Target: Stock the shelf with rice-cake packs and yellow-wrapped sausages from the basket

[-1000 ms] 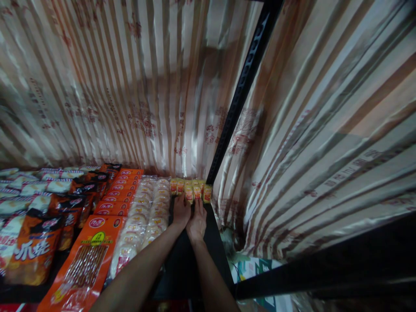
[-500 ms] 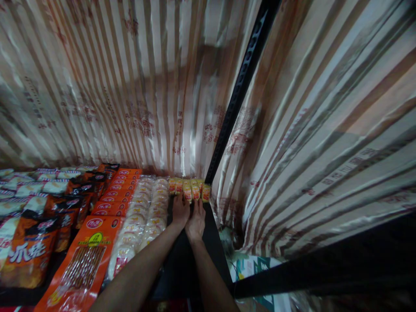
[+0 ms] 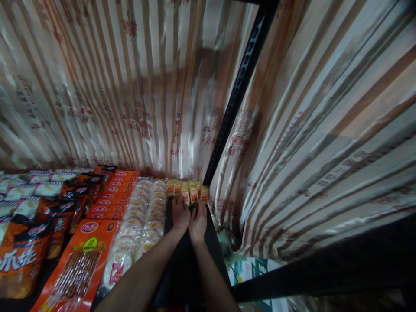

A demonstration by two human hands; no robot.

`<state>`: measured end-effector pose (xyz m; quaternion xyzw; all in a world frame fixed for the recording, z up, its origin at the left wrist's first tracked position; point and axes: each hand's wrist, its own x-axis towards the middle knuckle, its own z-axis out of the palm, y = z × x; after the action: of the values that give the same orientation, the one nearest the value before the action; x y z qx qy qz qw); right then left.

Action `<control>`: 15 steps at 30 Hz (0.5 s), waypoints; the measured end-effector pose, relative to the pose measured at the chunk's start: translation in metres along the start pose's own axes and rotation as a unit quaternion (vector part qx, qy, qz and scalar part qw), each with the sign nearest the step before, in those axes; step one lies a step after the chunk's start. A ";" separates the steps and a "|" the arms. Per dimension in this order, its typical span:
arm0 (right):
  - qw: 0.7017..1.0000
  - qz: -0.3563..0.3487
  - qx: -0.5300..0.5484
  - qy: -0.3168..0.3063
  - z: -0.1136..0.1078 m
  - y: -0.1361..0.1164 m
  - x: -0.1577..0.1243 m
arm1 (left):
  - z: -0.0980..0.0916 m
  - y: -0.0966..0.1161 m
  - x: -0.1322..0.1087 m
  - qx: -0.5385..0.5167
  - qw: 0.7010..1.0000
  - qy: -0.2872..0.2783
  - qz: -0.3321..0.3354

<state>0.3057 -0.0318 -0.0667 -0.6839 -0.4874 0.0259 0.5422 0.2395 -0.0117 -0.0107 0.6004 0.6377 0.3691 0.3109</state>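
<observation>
Left hand (image 3: 181,216) and right hand (image 3: 198,222) side by side, fingers (image 3: 176,205) against the yellow packets' (image 3: 185,194) near side; clamped or apart, cannot tell.

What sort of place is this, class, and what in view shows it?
Probably a shop or stockroom: orange packets overlap in a row, small yellow packs stand grouped on a black shelf, and a slotted black post rises beside them.

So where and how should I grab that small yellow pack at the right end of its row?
I'd pinch the yellow pack by its top, coming from the front and above, probably with the right hand, which is close by. It looks upright, front facing you, with another pack close on its left and the black post rising just behind it.
</observation>
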 end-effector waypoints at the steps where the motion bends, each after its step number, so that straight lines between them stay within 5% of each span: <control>1: 1.000 0.003 0.000 0.003 -0.001 -0.001 0.001 | 0.000 0.000 0.001 0.006 1.000 0.003 0.006; 7: 0.994 0.069 -0.003 0.081 -0.002 -0.004 0.000 | -0.001 0.001 0.013 0.117 0.985 0.056 0.110; 11: 0.995 0.058 0.000 0.076 0.001 0.001 0.000 | 0.005 0.004 0.019 0.177 0.959 0.085 0.207; 15: 0.997 0.049 -0.006 0.057 0.004 0.007 -0.001 | 0.014 0.003 0.024 0.197 0.950 0.089 0.224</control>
<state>0.3072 -0.0290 -0.0739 -0.7105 -0.4216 0.0109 0.5633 0.2507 0.0137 -0.0149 0.7419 0.5716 0.3484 0.0376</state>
